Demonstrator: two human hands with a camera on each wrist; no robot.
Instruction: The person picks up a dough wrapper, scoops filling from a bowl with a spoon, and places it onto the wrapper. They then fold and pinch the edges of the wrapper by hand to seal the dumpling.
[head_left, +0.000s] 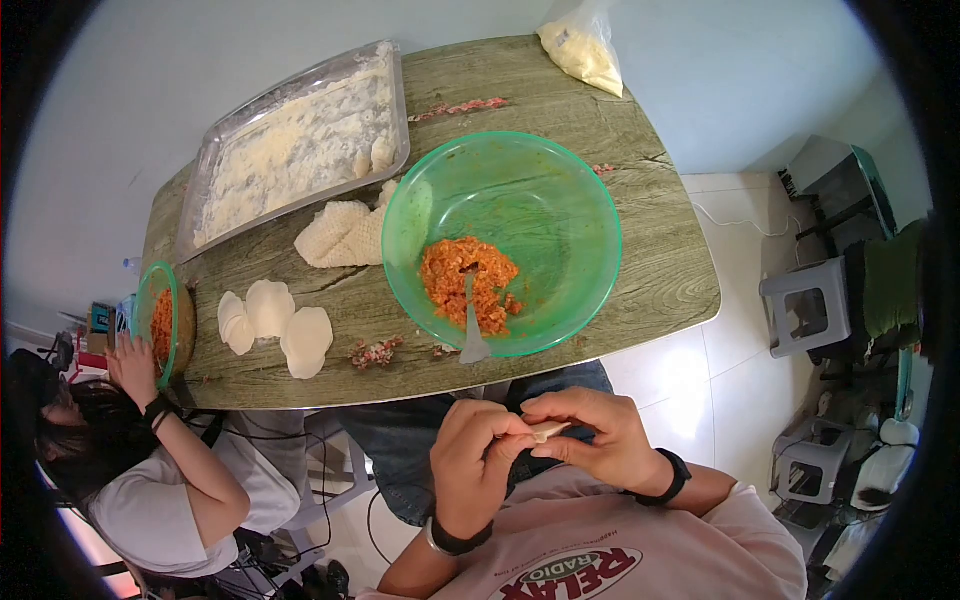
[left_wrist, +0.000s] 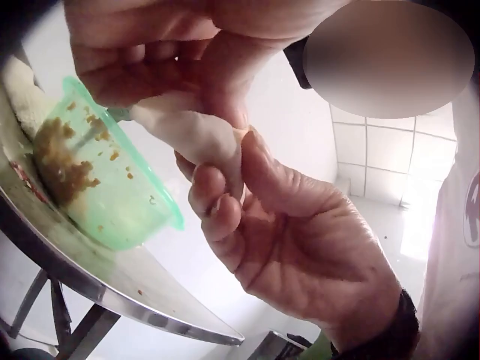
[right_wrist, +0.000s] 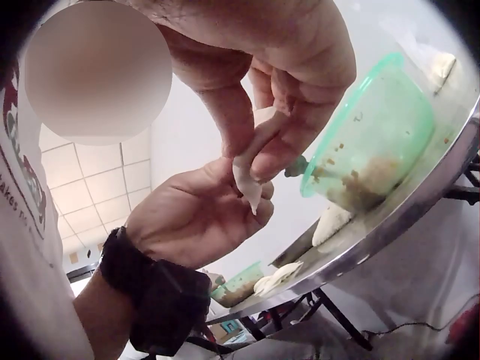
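Note:
In front of the chest, past the table's near edge, both hands hold a folded dumpling [head_left: 548, 430]. My left hand [head_left: 472, 455] pinches one end between thumb and fingers. The right hand [head_left: 600, 435] pinches the other end, thumb and index on the dough. The left wrist view shows the pale dumpling [left_wrist: 191, 135] closed into a half-moon, its far side hidden by fingers. A large green bowl [head_left: 560, 230] stands on the table beyond the hands. Orange-brown filling [head_left: 450, 270] lies in it with a spoon [head_left: 474, 325] stuck in. Several round wrappers [head_left: 306, 342] lie left of the bowl.
A metal tray [head_left: 402, 120] dusted with flour sits at the back left, a crumpled cloth [head_left: 340, 235] before it. A plastic bag [head_left: 585, 55] lies at the far edge. On the left, another person [head_left: 170, 470] touches a smaller bowl [head_left: 184, 330]. Grey stools [head_left: 808, 305] stand right.

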